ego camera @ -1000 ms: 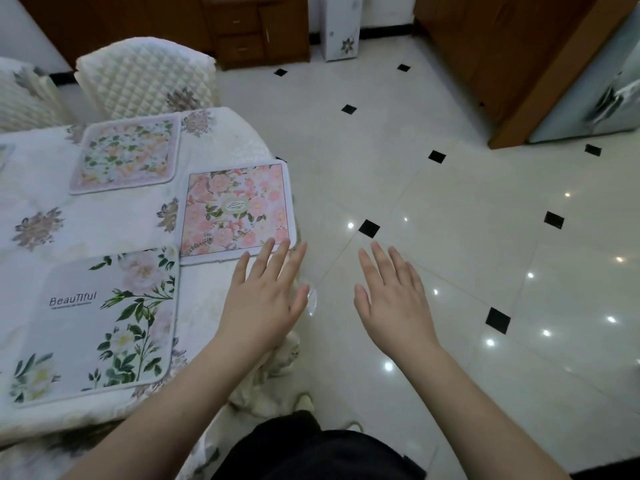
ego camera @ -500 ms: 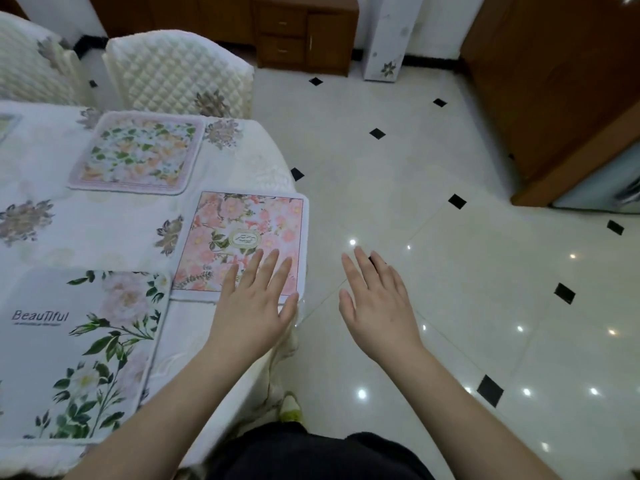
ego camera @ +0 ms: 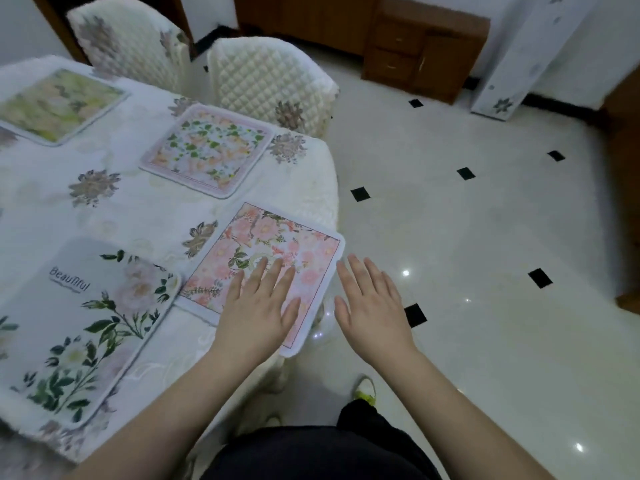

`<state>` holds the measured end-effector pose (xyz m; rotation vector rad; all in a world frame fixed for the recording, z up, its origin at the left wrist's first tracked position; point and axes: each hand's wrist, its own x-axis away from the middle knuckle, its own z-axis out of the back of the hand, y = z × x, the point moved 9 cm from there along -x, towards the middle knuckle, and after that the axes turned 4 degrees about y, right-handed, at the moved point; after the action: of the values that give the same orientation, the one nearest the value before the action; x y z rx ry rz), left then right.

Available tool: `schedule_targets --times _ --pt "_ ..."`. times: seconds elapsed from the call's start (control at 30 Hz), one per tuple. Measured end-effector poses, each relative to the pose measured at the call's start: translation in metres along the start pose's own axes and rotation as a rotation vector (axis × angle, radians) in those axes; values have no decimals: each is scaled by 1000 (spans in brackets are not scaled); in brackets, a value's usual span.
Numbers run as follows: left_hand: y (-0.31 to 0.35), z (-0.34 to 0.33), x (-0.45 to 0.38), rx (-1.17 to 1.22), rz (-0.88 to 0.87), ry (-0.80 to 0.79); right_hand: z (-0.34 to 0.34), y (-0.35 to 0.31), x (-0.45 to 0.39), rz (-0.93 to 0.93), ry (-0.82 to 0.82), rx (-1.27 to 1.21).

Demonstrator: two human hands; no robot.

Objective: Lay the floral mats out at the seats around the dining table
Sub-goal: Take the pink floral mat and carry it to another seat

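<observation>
Several floral mats lie on the dining table point(ego camera: 145, 216) under its white cloth. A pink rose mat point(ego camera: 277, 251) sits at the table's right end, its near corner jutting past the edge. My left hand point(ego camera: 258, 306) is spread flat over that mat's near part, holding nothing. My right hand point(ego camera: 372, 306) hovers open just right of the mat's edge, over the floor. A pale mat printed "Beautiful" point(ego camera: 79, 323) lies at the near left. A pink-bordered mat point(ego camera: 207, 150) lies in front of a chair. A yellowish mat point(ego camera: 55, 103) lies far left.
Two quilted white chairs point(ego camera: 270, 84) point(ego camera: 128, 46) stand at the table's far side. A wooden cabinet point(ego camera: 422, 53) and a white floral-print unit point(ego camera: 526, 53) stand by the back wall. Glossy tiled floor point(ego camera: 485, 271) spreads to the right. My legs and a shoe point(ego camera: 365, 391) are below.
My view has swung left and up, bringing a second chair and the yellowish mat into sight. My left hand has moved forward onto the pink rose mat; my right hand has moved forward beside it.
</observation>
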<state>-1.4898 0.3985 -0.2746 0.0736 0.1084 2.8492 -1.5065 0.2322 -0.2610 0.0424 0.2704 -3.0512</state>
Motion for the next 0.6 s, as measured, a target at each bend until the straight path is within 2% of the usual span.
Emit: schedule_targets --times 0.27,0.4,0.6 --pt "16 10 -24 15 337 26 10 32 -71 294 -84 -29" --pt "12 6 -16 31 475 38 -1 17 -96 439 -121 -28" --pt "-29 0 12 -52 635 85 -26 -16 -115 612 -217 3"
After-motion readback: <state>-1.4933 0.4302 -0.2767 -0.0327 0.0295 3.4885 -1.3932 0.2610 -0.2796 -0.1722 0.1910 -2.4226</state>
